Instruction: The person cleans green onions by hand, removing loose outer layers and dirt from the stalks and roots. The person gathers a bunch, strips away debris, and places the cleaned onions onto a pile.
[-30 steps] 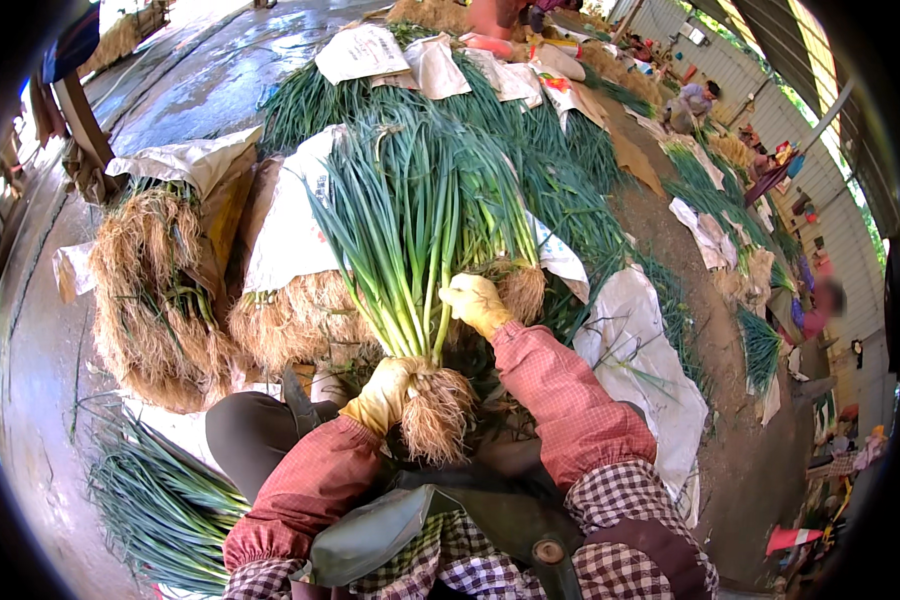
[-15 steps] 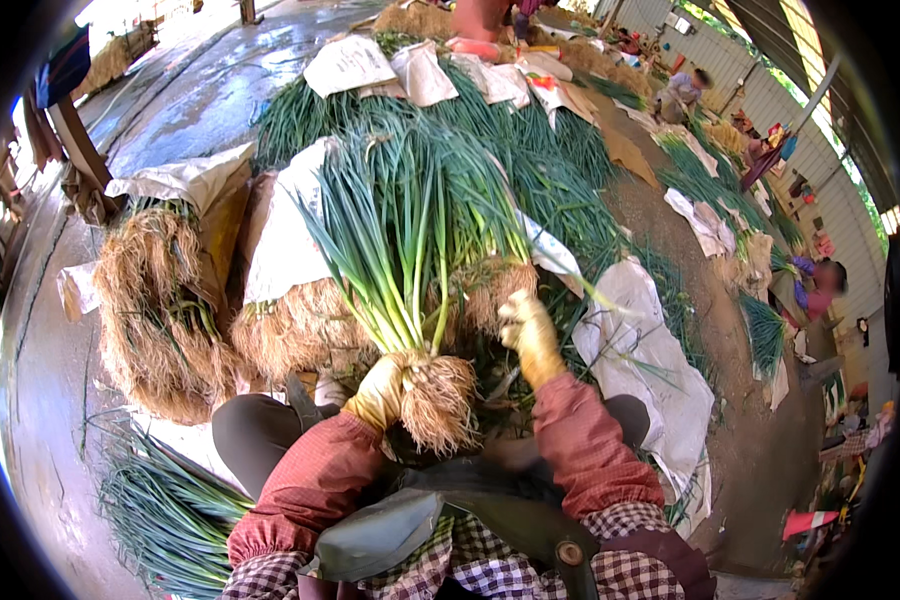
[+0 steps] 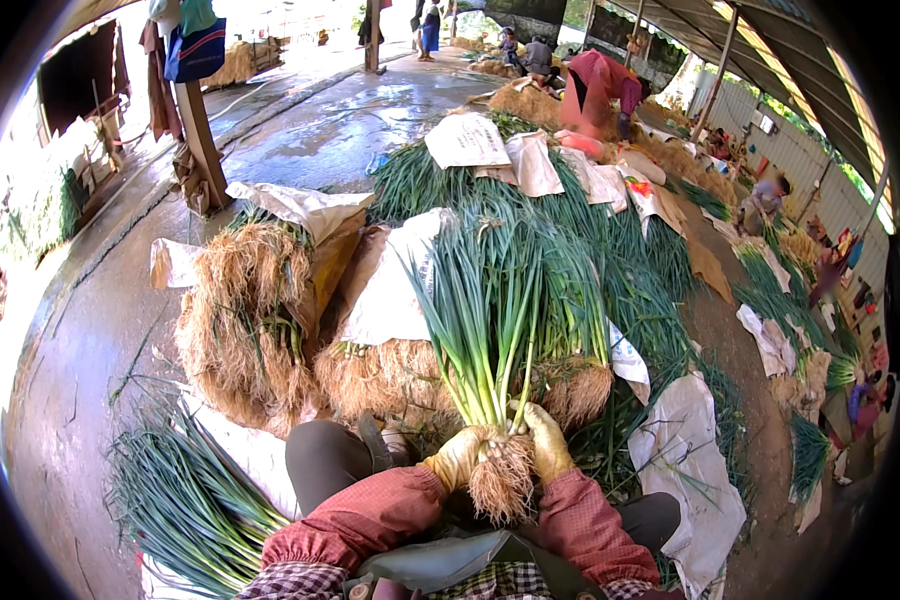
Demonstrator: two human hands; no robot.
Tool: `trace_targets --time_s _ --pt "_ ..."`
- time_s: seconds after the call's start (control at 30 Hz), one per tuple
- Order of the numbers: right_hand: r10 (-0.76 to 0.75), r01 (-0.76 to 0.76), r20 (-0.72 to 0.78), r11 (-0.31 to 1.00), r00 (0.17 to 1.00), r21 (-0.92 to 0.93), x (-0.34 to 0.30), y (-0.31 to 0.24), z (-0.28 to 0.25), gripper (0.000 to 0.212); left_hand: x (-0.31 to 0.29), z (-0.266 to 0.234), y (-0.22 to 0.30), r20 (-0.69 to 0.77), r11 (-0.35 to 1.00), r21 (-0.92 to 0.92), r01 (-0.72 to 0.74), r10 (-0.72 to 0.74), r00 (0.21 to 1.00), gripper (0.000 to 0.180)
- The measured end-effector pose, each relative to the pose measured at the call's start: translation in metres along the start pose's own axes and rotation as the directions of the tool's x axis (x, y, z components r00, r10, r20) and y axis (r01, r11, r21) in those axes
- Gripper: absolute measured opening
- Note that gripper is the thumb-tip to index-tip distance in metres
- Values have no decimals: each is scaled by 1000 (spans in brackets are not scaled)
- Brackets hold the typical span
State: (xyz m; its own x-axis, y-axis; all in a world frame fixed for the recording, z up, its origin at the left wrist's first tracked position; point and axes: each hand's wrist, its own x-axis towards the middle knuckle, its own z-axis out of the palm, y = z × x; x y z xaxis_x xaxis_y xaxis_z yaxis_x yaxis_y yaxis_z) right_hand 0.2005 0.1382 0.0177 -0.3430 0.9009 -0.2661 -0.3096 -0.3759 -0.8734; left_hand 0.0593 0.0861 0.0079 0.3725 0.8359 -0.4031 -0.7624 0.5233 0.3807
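Note:
Upright before me stands a bunch of green onions [image 3: 482, 365], its leaves fanning away and its shaggy pale roots [image 3: 502, 485] pointing toward me. My left hand [image 3: 457, 457], in a yellowish glove, is closed round the white stems just above the roots. On the other side, my right hand [image 3: 547, 447], gloved alike, grips the same stem bases; some of its fingers are hidden behind the stems. Behind the bunch, more rooted green onions [image 3: 390, 380] lie partly under a white sack [image 3: 395, 290].
A thick stack of rooted onions [image 3: 240, 310] stands at left under a sack. Loose green onions [image 3: 185, 500] lie at lower left. A crumpled white sack [image 3: 685, 480] lies at right. A person [image 3: 600, 90] bends over at the back; others sit along the right side.
My right hand, earlier raised apart from the bunch, has come down onto its stems. My left hand keeps its hold. The view has shifted, showing more of the background and left side.

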Motion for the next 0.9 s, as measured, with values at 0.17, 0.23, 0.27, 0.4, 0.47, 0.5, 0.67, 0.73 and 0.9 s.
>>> trace_targets --time_s 0.17,0.23,0.27,0.4,0.47,0.5,0.67,0.73,0.9 --pt "209 -209 24 954 978 215 -1 -4 0 23 -1 -4 2 -62 999 36 3 -1 998 16" --pt "287 -301 90 919 954 255 8 10 -14 22 -3 -3 2 -78 997 77 13 -7 997 13" --pt "265 -283 153 952 952 117 21 20 -33 22 -3 4 1 -53 997 71 27 -23 998 11" --pt "209 -171 206 967 956 -189 19 16 -14 10 2 -22 3 -83 993 114 -28 38 996 10" --pt "305 -233 267 935 914 -268 21 31 -36 10 2 -7 3 -100 989 146 -27 42 994 10" --pt "531 -530 141 846 835 -47 4 20 -4 12 -7 -12 10 -152 991 128 -41 61 986 11" --pt "180 -144 99 944 979 -297 14 86 -95 26 7 -9 5 -26 998 59 12 -11 1000 12" --pt "8 -21 -24 764 1000 -645 7 32 -47 30 -2 -17 6 -84 996 84 -13 20 996 12" --pt "-28 35 23 911 999 -410 22 6 -29 16 -1 -2 -3 -65 978 199 63 -51 997 17"
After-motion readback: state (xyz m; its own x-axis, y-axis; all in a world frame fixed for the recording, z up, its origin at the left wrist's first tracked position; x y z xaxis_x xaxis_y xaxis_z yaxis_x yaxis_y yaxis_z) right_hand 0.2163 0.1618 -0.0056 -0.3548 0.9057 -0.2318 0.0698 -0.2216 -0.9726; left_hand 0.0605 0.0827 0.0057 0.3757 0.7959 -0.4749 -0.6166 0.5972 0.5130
